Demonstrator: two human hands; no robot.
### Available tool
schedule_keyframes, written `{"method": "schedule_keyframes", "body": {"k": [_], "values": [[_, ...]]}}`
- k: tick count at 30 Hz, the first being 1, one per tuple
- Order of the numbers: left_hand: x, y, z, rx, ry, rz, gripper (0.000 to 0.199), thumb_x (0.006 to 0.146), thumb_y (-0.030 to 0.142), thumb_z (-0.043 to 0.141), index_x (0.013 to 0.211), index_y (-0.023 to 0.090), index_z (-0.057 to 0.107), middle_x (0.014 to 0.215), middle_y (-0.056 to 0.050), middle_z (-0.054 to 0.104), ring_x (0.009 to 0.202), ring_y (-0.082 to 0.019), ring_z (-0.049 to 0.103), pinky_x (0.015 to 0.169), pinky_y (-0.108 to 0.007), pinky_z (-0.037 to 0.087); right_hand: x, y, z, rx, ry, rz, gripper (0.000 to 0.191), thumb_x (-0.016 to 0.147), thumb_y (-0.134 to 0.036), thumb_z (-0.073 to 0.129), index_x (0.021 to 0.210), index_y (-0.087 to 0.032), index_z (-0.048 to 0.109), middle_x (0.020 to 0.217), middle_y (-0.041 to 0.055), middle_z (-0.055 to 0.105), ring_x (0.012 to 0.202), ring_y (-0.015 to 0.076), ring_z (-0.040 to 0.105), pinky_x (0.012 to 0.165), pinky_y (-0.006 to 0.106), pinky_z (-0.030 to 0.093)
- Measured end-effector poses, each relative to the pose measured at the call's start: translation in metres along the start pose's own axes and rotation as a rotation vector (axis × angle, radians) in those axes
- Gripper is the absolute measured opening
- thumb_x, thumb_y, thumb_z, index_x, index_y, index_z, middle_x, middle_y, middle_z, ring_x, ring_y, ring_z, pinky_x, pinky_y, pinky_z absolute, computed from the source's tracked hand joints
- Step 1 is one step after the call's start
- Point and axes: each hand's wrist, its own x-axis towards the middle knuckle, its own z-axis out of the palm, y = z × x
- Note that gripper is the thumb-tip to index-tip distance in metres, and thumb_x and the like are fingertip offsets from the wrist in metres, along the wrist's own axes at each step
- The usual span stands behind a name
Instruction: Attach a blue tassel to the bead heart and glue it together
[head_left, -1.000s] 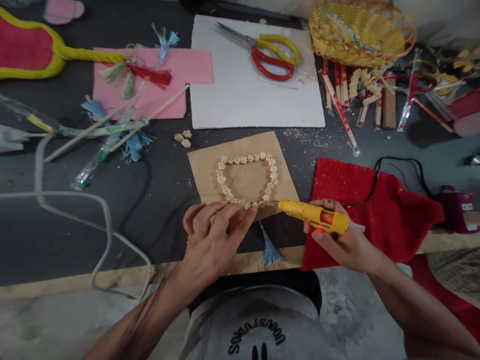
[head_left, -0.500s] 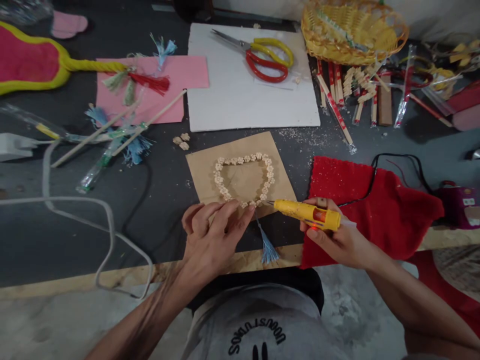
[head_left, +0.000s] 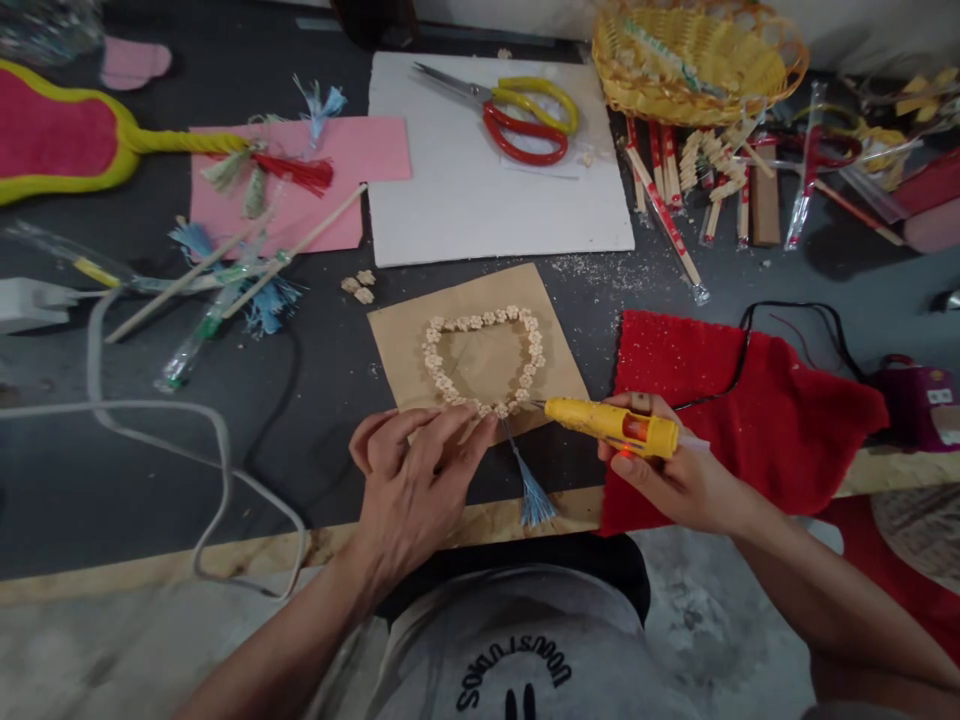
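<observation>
A ring of small pale flower-shaped pieces (head_left: 534,345), roughly heart-shaped, lies over a brown paper sheet (head_left: 397,350). My left hand (head_left: 416,465) has its thumb and fingertips pinched at the ring's lower edge; the fingers hide part of it. From that edge hangs a blue tassel (head_left: 534,495), reaching the table's front edge. My right hand (head_left: 675,470) is wrapped round a yellow glue gun (head_left: 592,420) with a red light glowing. Its metal nozzle points left, close to the flowers at the ring's lower right.
Scissors (head_left: 525,118) rest on a white board (head_left: 427,210). A wicker basket (head_left: 622,85) stands behind wrapped sticks (head_left: 667,220). Red cloth (head_left: 697,400) lies under my right hand. Left are a grey cable (head_left: 217,430), loose flowers (head_left: 360,285) and a yellow-rimmed fan (head_left: 124,145).
My left hand has shifted slightly left, its fingers still at the ring's lower edge. The glue gun stays almost where it was. The whole view has moved a little.
</observation>
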Motion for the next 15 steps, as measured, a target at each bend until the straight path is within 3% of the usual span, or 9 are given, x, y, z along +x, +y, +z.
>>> {"method": "schedule_keyframes", "body": {"k": [7,15], "values": [[0.021,0.003,-0.008,-0.045,0.04,-0.091,0.018,0.095,0.019,0.062,0.095,0.032,0.075,0.099,-0.001,0.07,0.107,-0.027,0.055,0.097,-0.047,0.038,0.003,0.002,0.0,-0.037,0.017,-0.028,0.023,0.103,-0.038,0.047,0.119,-0.022,0.054,0.109,0.0109,0.064,0.117,0.0216,0.063,0.097,0.037,0.057],[0.041,-0.005,-0.008,-0.111,-0.012,-0.138,0.016,0.095,0.031,0.064,0.083,0.03,0.074,0.101,-0.003,0.069,0.111,-0.028,0.055,0.094,-0.046,0.04,0.002,0.002,-0.003,-0.006,0.058,-0.044,0.02,0.104,-0.039,0.045,0.103,-0.024,0.059,0.103,0.0086,0.065,0.115,0.0218,0.061,0.098,0.039,0.055]]}}
